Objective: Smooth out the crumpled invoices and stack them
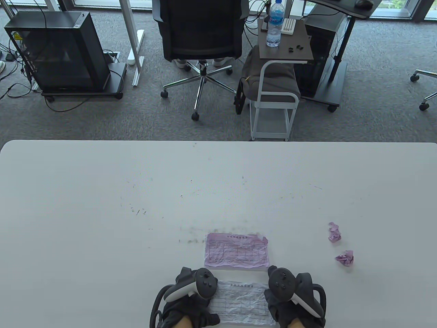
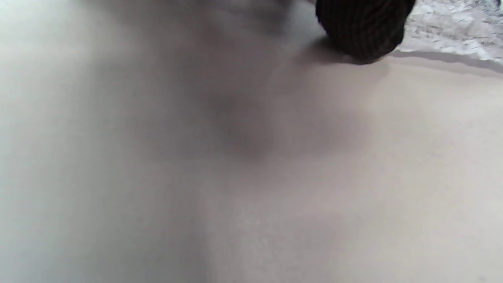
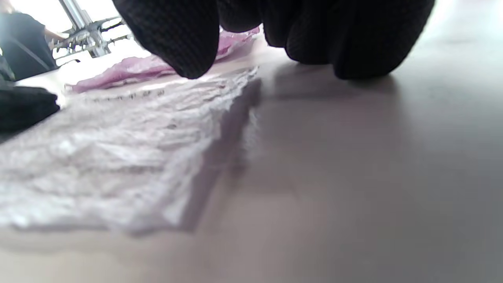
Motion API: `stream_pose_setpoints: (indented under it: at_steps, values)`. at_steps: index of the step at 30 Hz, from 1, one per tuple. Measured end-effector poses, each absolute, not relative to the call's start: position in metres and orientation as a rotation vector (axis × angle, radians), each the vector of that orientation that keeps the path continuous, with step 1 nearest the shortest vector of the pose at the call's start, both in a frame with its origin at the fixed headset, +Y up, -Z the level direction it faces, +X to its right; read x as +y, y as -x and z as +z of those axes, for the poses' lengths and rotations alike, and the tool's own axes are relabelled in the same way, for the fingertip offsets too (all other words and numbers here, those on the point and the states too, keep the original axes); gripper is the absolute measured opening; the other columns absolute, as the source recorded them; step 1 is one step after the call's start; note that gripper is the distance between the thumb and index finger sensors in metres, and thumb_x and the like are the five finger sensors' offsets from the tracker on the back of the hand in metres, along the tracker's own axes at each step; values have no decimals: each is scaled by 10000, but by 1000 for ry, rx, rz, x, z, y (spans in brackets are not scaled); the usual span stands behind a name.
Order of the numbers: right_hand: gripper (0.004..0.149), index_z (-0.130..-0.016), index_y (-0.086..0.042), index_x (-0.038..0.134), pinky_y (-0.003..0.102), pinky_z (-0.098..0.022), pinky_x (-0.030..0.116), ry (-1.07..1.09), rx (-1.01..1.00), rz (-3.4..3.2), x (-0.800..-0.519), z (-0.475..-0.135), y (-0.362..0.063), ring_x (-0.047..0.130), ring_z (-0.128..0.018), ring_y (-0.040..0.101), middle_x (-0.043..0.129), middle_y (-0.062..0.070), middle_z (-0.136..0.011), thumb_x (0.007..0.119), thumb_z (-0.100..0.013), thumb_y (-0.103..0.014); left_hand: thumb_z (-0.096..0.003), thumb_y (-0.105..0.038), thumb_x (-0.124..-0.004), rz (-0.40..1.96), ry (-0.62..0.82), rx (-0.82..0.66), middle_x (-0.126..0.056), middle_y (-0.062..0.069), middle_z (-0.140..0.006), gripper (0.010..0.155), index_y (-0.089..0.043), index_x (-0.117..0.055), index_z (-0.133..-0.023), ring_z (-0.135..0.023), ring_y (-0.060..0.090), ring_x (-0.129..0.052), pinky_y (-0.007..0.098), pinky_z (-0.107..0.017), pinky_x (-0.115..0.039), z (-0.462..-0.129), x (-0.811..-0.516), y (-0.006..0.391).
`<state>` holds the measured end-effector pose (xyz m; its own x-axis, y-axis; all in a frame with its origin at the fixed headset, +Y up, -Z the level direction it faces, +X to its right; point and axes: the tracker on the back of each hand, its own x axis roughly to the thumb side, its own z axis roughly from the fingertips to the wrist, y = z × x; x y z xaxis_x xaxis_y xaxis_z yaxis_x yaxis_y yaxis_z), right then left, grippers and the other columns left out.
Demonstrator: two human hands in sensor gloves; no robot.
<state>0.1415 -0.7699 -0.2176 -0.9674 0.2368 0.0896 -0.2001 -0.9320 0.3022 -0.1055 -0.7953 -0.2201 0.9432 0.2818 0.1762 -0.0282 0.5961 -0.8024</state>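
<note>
A wrinkled white invoice (image 1: pixel 240 302) lies spread out at the table's near edge between my two hands. My left hand (image 1: pixel 191 290) sits at its left edge, and one fingertip (image 2: pixel 361 27) touches the table beside the paper (image 2: pixel 452 27). At the right edge is my right hand (image 1: pixel 290 290). Its fingertips (image 3: pixel 353 47) press on the table just off the sheet (image 3: pixel 118 149), with the thumb (image 3: pixel 177 39) over the far corner. A flattened pink invoice (image 1: pixel 236 250) lies just beyond. Two crumpled pink balls (image 1: pixel 334 232) (image 1: pixel 345 257) wait at the right.
The white table (image 1: pixel 102 205) stretches wide to the left and far side. Beyond its far edge stand an office chair (image 1: pixel 201 34), a small side table (image 1: pixel 285 44) with a water bottle (image 1: pixel 275 24), and a computer case (image 1: pixel 58 51).
</note>
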Motion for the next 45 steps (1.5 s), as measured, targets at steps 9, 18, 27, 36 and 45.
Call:
stream_pose_setpoints:
  at_steps: [9,18,27,36,45]
  values:
    - [707,-1005,-18,469,412,-390,830,-238,519,2952,-774,-219,-133,829,-600,290,724,193,-844,842,-480,-309,-540,-457,-760,188,919,-304,207,165,-971,895,-296,-40,-1048,-839,608,180,730,-593,-133,-220,-796,106]
    - [598,-952,-76,600,394,-335,856,-196,492,2897,-775,-217,-135,868,-483,204,828,73,-680,866,-470,-309,-539,-456,-761,191,916,-304,206,163,-971,895,-295,-43,-1049,-839,607,178,730,-591,-131,-220,-796,106]
    - [415,-873,-195,710,471,-434,812,-173,531,2695,-769,-218,-140,783,-677,342,656,194,-898,842,-489,-283,-539,-458,-761,194,913,-304,204,162,-972,891,-302,-48,-1049,-840,604,179,727,-592,-131,-220,-796,107]
    - [466,-864,-71,601,392,-323,907,-163,337,2411,-757,-220,-147,972,-509,270,841,248,-797,825,-484,-224,-544,-458,-761,200,917,-308,208,161,-968,893,-288,-45,-1049,-834,604,184,727,-588,-124,-221,-796,107]
    - [547,-938,-39,618,417,-339,881,-145,397,2466,-757,-219,-144,915,-455,217,845,166,-722,844,-477,-229,-544,-463,-758,199,913,-307,207,158,-970,895,-284,-41,-1048,-836,601,184,725,-589,-125,-221,-796,107]
